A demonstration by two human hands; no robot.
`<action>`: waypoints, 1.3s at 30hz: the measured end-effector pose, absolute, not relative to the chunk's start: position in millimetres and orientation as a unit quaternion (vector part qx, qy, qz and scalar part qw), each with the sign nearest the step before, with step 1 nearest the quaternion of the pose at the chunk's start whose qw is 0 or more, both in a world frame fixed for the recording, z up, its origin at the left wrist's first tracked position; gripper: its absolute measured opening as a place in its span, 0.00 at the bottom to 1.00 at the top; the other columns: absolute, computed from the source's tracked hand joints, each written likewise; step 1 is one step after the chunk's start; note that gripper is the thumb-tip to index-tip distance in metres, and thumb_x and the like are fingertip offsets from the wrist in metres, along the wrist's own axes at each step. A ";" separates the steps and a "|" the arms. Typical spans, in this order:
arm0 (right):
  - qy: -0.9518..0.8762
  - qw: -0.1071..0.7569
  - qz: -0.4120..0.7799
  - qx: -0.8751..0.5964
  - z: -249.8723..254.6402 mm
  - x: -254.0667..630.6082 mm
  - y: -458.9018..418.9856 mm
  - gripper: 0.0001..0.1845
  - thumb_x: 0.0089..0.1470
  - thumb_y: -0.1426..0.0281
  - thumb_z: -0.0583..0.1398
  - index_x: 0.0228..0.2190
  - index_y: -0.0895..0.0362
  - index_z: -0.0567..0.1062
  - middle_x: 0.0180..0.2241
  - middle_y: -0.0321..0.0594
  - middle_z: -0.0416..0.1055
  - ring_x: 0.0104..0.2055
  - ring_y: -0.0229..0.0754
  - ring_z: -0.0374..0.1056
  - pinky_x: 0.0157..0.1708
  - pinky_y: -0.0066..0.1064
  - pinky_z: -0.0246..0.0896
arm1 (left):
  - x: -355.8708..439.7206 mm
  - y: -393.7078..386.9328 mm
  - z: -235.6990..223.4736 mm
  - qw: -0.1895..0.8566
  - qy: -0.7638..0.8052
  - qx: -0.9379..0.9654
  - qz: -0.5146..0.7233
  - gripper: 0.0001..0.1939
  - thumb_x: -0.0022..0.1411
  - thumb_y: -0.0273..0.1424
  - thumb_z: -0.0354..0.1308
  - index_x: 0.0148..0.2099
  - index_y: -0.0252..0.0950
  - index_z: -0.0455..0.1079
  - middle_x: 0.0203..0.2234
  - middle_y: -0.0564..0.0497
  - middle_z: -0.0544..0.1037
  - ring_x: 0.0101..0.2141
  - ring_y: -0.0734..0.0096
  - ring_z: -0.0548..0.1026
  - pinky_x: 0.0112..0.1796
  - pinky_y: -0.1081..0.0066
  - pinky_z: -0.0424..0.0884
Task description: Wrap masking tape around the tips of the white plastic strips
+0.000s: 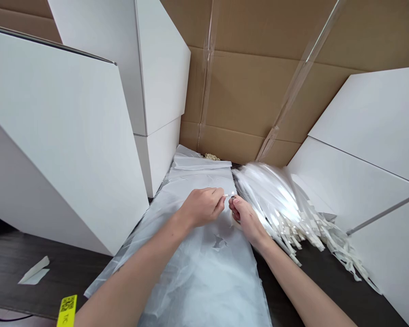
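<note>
My left hand (206,206) is closed in a pinch on one end of a thin white strip (228,195). My right hand (244,216) is closed close beside it, with the strip's other end at its fingertips. Something small and dark shows at those fingers, too small to name, and a pale curved edge shows under the palm. Both hands are above a stack of thin translucent white plastic sheets (207,272), which has a torn-looking hole (220,243). Right of my right hand is a pile of shiny clear plastic pieces with white strip ends (276,195), partly blurred.
White boxes stand at left (64,127), behind them (163,63) and at right (378,136). A taped brown cardboard wall (252,91) closes the back. A folded paper scrap (34,271) lies on the dark tabletop (78,259). A yellow tag (67,311) is by my left arm.
</note>
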State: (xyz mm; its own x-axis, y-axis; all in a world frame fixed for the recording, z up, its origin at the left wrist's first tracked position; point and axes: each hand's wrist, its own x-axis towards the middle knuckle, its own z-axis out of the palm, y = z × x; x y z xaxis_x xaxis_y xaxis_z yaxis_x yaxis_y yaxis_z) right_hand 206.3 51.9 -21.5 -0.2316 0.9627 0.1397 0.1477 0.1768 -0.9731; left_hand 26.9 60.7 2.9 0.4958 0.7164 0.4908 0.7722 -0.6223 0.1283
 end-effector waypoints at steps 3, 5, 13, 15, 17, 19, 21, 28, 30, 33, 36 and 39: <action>-0.637 0.432 0.462 -0.441 -21.0 206.9 50.6 0.20 0.64 0.53 0.50 0.27 0.54 0.58 0.26 0.32 0.49 0.26 0.37 0.45 0.26 0.32 0.42 | 27.0 61.3 2.0 0.053 -0.427 -0.863 -0.263 0.13 0.72 0.33 0.41 0.33 0.37 0.58 0.26 0.53 0.73 0.27 0.72 0.69 0.26 0.68 0.51; -0.638 0.431 0.464 -0.438 -21.1 207.3 49.3 0.21 0.64 0.52 0.50 0.27 0.54 0.59 0.25 0.32 0.49 0.26 0.37 0.45 0.26 0.32 0.42 | 26.9 61.6 1.8 0.052 -0.426 -0.863 -0.267 0.13 0.72 0.32 0.41 0.33 0.37 0.58 0.26 0.53 0.73 0.27 0.72 0.70 0.26 0.68 0.51; -0.637 0.438 0.457 -0.440 -16.3 204.5 47.6 0.19 0.61 0.56 0.51 0.25 0.53 0.55 0.24 0.32 0.48 0.25 0.37 0.44 0.25 0.32 0.42 | 26.4 59.7 5.0 0.038 -0.431 -0.861 -0.269 0.13 0.72 0.33 0.41 0.33 0.38 0.58 0.26 0.53 0.73 0.27 0.71 0.70 0.26 0.68 0.51; -0.641 0.433 0.455 -0.441 -15.1 203.8 47.8 0.17 0.60 0.59 0.51 0.24 0.53 0.55 0.24 0.32 0.48 0.25 0.37 0.44 0.25 0.32 0.42 | 26.7 59.4 5.3 0.036 -0.432 -0.861 -0.265 0.13 0.72 0.32 0.41 0.33 0.38 0.58 0.26 0.53 0.73 0.27 0.71 0.70 0.26 0.68 0.51; -0.642 0.434 0.452 -0.442 -15.2 203.3 47.7 0.15 0.60 0.61 0.51 0.24 0.53 0.55 0.24 0.32 0.49 0.26 0.38 0.45 0.25 0.32 0.43 | 27.2 59.2 5.3 0.034 -0.434 -0.861 -0.262 0.13 0.72 0.32 0.41 0.33 0.38 0.58 0.26 0.53 0.73 0.27 0.71 0.70 0.26 0.69 0.51; -0.649 0.436 0.438 -0.444 -16.5 202.9 47.5 0.14 0.60 0.62 0.50 0.25 0.53 0.55 0.25 0.32 0.50 0.26 0.38 0.46 0.26 0.32 0.45 | 27.9 59.0 5.0 0.032 -0.434 -0.862 -0.261 0.13 0.72 0.32 0.41 0.33 0.38 0.57 0.26 0.54 0.73 0.27 0.71 0.70 0.26 0.69 0.51; -0.655 0.437 0.426 -0.446 -18.6 202.9 47.5 0.15 0.62 0.62 0.50 0.25 0.54 0.56 0.25 0.32 0.51 0.27 0.38 0.46 0.27 0.32 0.45 | 28.4 59.0 4.9 0.029 -0.434 -0.862 -0.260 0.13 0.71 0.33 0.41 0.33 0.38 0.57 0.26 0.54 0.73 0.27 0.71 0.70 0.26 0.69 0.51; -0.643 0.446 0.451 -0.428 -26.1 206.6 48.9 0.19 0.65 0.55 0.48 0.27 0.53 0.57 0.25 0.31 0.48 0.26 0.38 0.45 0.25 0.32 0.42 | 28.5 59.2 5.6 0.027 -0.436 -0.863 -0.255 0.12 0.71 0.32 0.41 0.32 0.38 0.56 0.26 0.54 0.73 0.27 0.71 0.70 0.26 0.68 0.51; -0.641 0.449 0.458 -0.421 -26.2 207.2 48.7 0.20 0.65 0.54 0.49 0.27 0.53 0.57 0.25 0.31 0.48 0.25 0.37 0.44 0.25 0.32 0.41 | 28.2 59.0 5.6 0.027 -0.434 -0.863 -0.257 0.12 0.71 0.32 0.42 0.32 0.38 0.56 0.26 0.54 0.73 0.27 0.71 0.70 0.26 0.68 0.51; -0.636 0.452 0.470 -0.414 -24.6 206.7 48.5 0.20 0.65 0.54 0.49 0.26 0.54 0.57 0.26 0.31 0.47 0.25 0.37 0.43 0.25 0.32 0.42 | 27.8 58.4 5.4 0.025 -0.434 -0.862 -0.261 0.13 0.71 0.32 0.42 0.32 0.38 0.56 0.25 0.54 0.72 0.26 0.72 0.69 0.26 0.68 0.52; -0.629 0.452 0.470 -0.423 -23.2 205.8 49.8 0.19 0.64 0.56 0.49 0.26 0.54 0.56 0.26 0.32 0.48 0.25 0.37 0.44 0.25 0.32 0.42 | 27.9 58.1 5.5 0.026 -0.433 -0.863 -0.260 0.12 0.71 0.32 0.42 0.32 0.38 0.56 0.25 0.54 0.72 0.26 0.72 0.69 0.26 0.68 0.52; -0.620 0.452 0.473 -0.433 -23.7 205.2 52.0 0.16 0.62 0.59 0.50 0.26 0.54 0.56 0.25 0.32 0.48 0.25 0.37 0.44 0.25 0.32 0.42 | 28.0 58.0 5.8 0.028 -0.431 -0.864 -0.258 0.12 0.71 0.32 0.42 0.32 0.38 0.57 0.25 0.54 0.72 0.26 0.72 0.70 0.25 0.68 0.52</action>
State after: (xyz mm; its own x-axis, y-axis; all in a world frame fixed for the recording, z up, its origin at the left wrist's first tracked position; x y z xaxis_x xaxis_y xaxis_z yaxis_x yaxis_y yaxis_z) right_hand 205.2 52.0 -23.7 -0.2162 0.9644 0.1519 0.1090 0.1785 -0.9779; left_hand 28.0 58.0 5.8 0.4956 0.7307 0.4695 0.7597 -0.6267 0.1735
